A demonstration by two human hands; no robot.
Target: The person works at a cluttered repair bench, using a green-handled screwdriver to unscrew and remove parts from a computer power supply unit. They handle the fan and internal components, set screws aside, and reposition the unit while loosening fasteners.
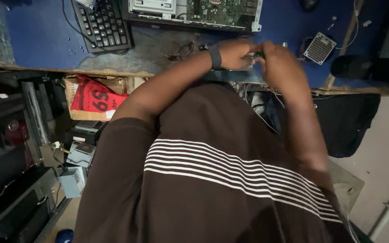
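At the near edge of a worn blue tabletop (37, 40), a person in a brown shirt with white stripes brings both hands together over a small green part (258, 55), pinched between the fingertips — most of it hidden by the fingers. Left hand (234, 54), with a dark band at the wrist, has its grip clenched on the part from one side; right hand (279, 63) meets it from the other, its fingers curled in, though whether that grip actually grasps the part or only touches it cannot be told from this angle. Beyond the hands lies an opened computer chassis (194, 13) with a green circuit board showing, and to its left a black keyboard (102, 24) tilted on the blue surface. A pair of glasses (183, 50) rests on a bare, scuffed patch just beside the left wrist. Farther right sits a small square perforated grille (319, 47) (pale, with rows of holes), well apart from the hands. Below the tabletop's edge on the left, a cardboard box (79, 90) holds a red cloth (96, 98), and dark equipment cases are stacked beneath it. A black bag (347, 121) hangs under the right side — next to loose cables.
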